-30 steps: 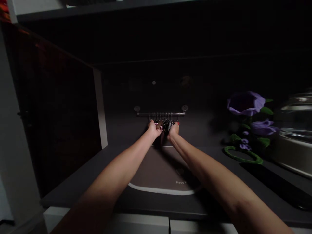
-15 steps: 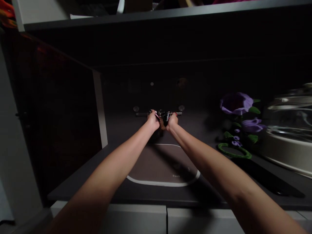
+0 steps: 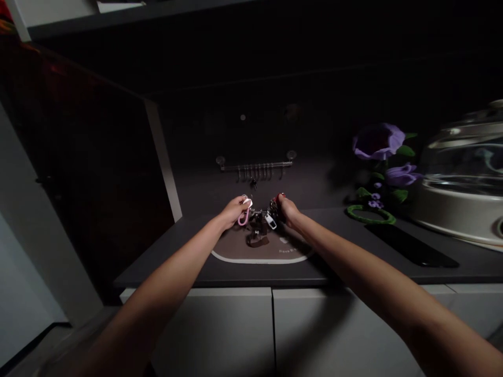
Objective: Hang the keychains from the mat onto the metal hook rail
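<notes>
My left hand is closed on keys with a white tag and a pink loop. Fingers of my right hand are wrapped round more keys, with a red piece showing at the top. Between the hands are several other key rings, a white metal clip and a brown strap, over the brown mat. On the wall behind, a clear hook rail carries several hooks, and one small dark bunch of keys hangs from it.
A brown mat with a pale border lies on the dark counter. At right are purple crocheted flowers, a black flat object and a cream appliance with a clear lid. A shelf edge runs overhead.
Both hands rose to the rail, then came down and towards me with the keys, which now sit over the mat. The hooks have come into clear sight.
</notes>
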### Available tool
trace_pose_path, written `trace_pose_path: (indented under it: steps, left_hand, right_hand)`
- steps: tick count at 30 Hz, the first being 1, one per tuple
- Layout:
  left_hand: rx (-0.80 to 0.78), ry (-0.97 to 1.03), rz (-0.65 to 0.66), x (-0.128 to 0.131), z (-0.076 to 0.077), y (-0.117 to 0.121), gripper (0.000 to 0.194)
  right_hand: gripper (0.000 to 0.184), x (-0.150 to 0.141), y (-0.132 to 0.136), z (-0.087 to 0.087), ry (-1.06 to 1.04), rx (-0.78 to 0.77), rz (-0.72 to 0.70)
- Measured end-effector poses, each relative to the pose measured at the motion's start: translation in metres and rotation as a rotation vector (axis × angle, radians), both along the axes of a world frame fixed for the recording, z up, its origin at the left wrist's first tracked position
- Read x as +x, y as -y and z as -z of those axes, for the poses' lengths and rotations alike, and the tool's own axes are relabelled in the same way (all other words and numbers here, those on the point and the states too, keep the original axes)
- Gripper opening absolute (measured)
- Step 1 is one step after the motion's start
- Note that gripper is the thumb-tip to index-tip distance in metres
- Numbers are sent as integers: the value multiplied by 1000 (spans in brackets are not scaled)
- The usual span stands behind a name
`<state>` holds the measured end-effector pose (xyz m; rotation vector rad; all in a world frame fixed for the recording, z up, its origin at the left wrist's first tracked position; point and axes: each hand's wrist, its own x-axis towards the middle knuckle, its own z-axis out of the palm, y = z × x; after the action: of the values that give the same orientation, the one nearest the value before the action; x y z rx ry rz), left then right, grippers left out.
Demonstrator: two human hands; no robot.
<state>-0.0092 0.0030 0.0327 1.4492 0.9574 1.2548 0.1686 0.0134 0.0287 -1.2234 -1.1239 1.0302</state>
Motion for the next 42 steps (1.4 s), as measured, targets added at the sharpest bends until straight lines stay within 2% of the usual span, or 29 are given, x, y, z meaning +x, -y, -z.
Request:
trace_pose_path:
  steps: [3,6,8,10,13,14,16,20,21,24,26,29,34,38,42]
  left_hand:
    - [213,-350,-106,-23,14,-2,9]
    - [355,-644,-77,-42,21,-3,20]
    - [393,-755,-11,-49,23,-3,26]
    - [404,-765,-11,-52,25,-4,25]
    - [445,-650,-123,-51,30,-4,22]
    - [467,-616,-154,-51,32,-4,22]
    - [510,-596,-172,-51,37,-3,23]
    - [536,-694,-7,-57,45,-2,22]
    - [537,-725,33,-59,47,-2,22]
    - [551,-793,79,-61,51,-4,24]
    - [568,-817,69,-62,52,-5,27]
    - [550,-802,38,-62,52,-6,27]
    - [544,-765,-18,-63,53,-5,25]
    - [639,-775,-53,-65,57,-8,26]
    - [672,-813,-80,-67,60,-12,27]
  right_hand:
    - [32,23,4,5,242,67,-39]
    - [20,43,2,6,685,182,-158]
    - [8,49,-2,2,908,187,-235]
    - [20,47,-7,-5,1014,181,-287]
    - [21,27,-21,-20,974,237,-251]
    - [18,18,-28,-24,935,257,-192]
    - [28,-4,-45,-31,850,314,-43]
    - [60,-46,-81,-35,791,296,105]
    - [60,-55,-88,-35,779,275,120]
    - [38,-72,-98,-39,742,249,210]
    - [28,-76,-96,-43,724,289,271]
    - [28,-74,-86,-51,717,391,347]
    - [28,-63,-73,-59,750,472,314]
    - [22,-62,-77,-69,736,465,372]
    - [20,-68,-81,-82,702,554,351]
